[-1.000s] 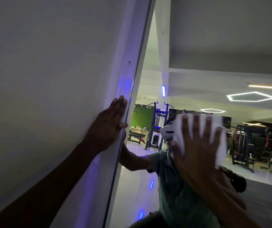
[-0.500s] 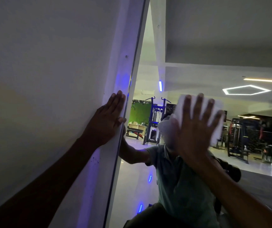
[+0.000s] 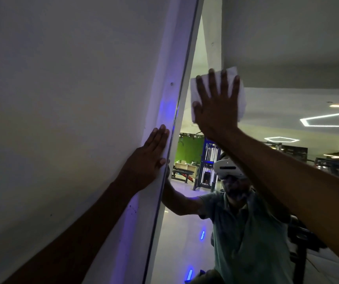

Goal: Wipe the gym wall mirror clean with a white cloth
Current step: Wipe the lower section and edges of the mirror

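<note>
Head view: a white cloth (image 3: 240,93) is seen pressed flat against the gym wall mirror (image 3: 277,58) in the upper centre of the frame, close beside the mirror's left edge. It is covered almost wholly by the right hand (image 3: 215,105), whose fingers are spread straight over it rather than curled round it; only the cloth's upper corner and side margins are left showing. The cloth appears thin, soft and light, likely to bunch or slip on the smooth glass unless even pressure is kept through the palm, so the broad flat hold across its middle looks the sensible one. The glass itself is judged rigid but fragile, best pressed firmly without jolts. The right arm is extended upward from the lower right of the frame. At centre left, the left hand (image 3: 148,160) is laid flat, fingers straight and together, against the white frame strip (image 3: 164,111) bordering the mirror, apparently as a brace. Gym equipment and hexagonal ceiling lights (image 3: 328,119) are reflected at right.
</note>
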